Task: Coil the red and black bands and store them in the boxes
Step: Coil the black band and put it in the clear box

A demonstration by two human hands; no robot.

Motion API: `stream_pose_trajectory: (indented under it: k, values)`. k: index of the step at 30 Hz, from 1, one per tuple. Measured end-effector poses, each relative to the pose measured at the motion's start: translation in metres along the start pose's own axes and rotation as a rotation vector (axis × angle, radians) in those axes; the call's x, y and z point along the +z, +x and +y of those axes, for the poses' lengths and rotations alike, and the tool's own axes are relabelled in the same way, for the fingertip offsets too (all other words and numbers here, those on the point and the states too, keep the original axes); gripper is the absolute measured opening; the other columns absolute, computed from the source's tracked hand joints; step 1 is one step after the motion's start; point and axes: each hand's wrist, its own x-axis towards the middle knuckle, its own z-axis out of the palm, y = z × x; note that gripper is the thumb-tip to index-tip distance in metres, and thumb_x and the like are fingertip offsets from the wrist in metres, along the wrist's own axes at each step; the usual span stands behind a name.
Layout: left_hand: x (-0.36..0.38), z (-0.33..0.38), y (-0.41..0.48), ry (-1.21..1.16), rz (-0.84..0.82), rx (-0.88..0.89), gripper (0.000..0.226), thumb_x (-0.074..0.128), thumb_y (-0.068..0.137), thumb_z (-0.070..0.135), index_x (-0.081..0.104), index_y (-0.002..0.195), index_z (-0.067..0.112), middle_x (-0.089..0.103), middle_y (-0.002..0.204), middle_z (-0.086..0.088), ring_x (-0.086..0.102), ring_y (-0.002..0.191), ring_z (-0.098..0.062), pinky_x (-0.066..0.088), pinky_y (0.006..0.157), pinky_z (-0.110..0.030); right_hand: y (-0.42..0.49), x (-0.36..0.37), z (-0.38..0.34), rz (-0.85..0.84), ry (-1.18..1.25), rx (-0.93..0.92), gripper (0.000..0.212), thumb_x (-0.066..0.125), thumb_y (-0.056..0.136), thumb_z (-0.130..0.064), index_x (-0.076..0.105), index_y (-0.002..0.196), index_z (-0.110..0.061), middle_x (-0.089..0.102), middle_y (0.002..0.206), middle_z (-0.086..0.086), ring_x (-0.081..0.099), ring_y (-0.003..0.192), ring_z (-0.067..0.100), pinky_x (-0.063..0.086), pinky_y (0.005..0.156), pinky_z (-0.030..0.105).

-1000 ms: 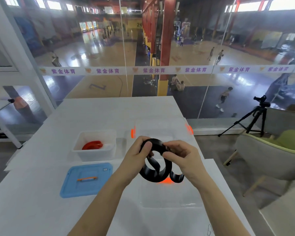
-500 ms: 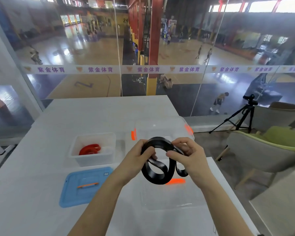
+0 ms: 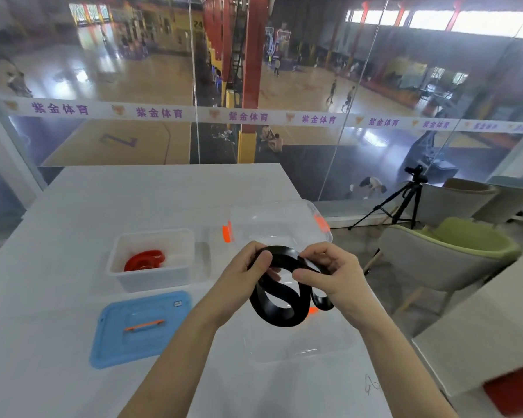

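Note:
Both my hands hold the black band [image 3: 280, 301] in the air above the table; it hangs in loose loops below my fingers. My left hand [image 3: 239, 280] pinches its top left part and my right hand [image 3: 334, 274] pinches the top right part. A coiled red band [image 3: 144, 260] lies in the white box [image 3: 151, 277] to the left. A clear box with orange clips [image 3: 280, 223] stands just beyond my hands. Its clear lid [image 3: 299, 342] lies flat on the table below the black band.
A blue lid with an orange handle [image 3: 139, 327] lies in front of the white box. The white table [image 3: 163, 194] ends at a glass wall. To the right stand a green-cushioned chair [image 3: 453, 254] and a camera tripod [image 3: 405, 197].
The black band's loops have shifted slightly as my fingers worked along its top. My hands stay in the same place above the clear lid. The head view has tilted a little.

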Motion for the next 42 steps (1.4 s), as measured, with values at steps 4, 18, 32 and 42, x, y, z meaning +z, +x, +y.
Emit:
stream_pose_trajectory:
  k: [4,18,32,42]
  values:
    - [0.0,-0.001,0.001,-0.098,-0.008,0.002,0.023,0.05,0.107,0.038,0.063,0.103,0.019,0.072,0.096,-0.001,0.071,0.096,-0.018,0.051,0.092,-0.033,-0.001,0.003,-0.002,0.006,-0.01,-0.001,0.031,0.087,0.077,0.004,0.073,0.1,-0.011,0.079,0.098,0.015,0.076,0.089,0.032,0.059,0.083,0.031]
    - [-0.008,-0.002,0.007,-0.027,0.073,0.025,0.013,0.054,0.105,0.028,0.064,0.114,0.027,0.07,0.092,0.002,0.067,0.088,-0.007,0.049,0.082,-0.025,-0.002,0.012,0.006,0.066,0.01,-0.004,0.033,0.085,0.079,0.005,0.074,0.103,-0.015,0.077,0.101,0.015,0.075,0.089,0.026,0.06,0.081,0.029]
    - [-0.003,-0.02,0.034,-0.518,0.219,-0.096,0.026,0.051,0.108,0.033,0.063,0.099,0.012,0.059,0.086,-0.012,0.061,0.082,-0.019,0.049,0.082,-0.035,-0.002,0.026,0.024,0.227,0.132,-0.028,0.043,0.077,0.087,0.006,0.063,0.115,-0.023,0.079,0.104,0.015,0.075,0.091,0.032,0.062,0.089,0.039]
    - [0.003,-0.029,0.071,-0.65,0.408,-0.141,0.021,0.054,0.107,0.031,0.059,0.105,0.01,0.059,0.067,0.005,0.063,0.076,-0.015,0.05,0.081,-0.034,0.03,0.023,0.053,0.182,0.066,0.075,0.042,0.087,0.081,-0.007,0.074,0.114,-0.031,0.077,0.108,0.004,0.075,0.099,0.024,0.063,0.076,0.031]
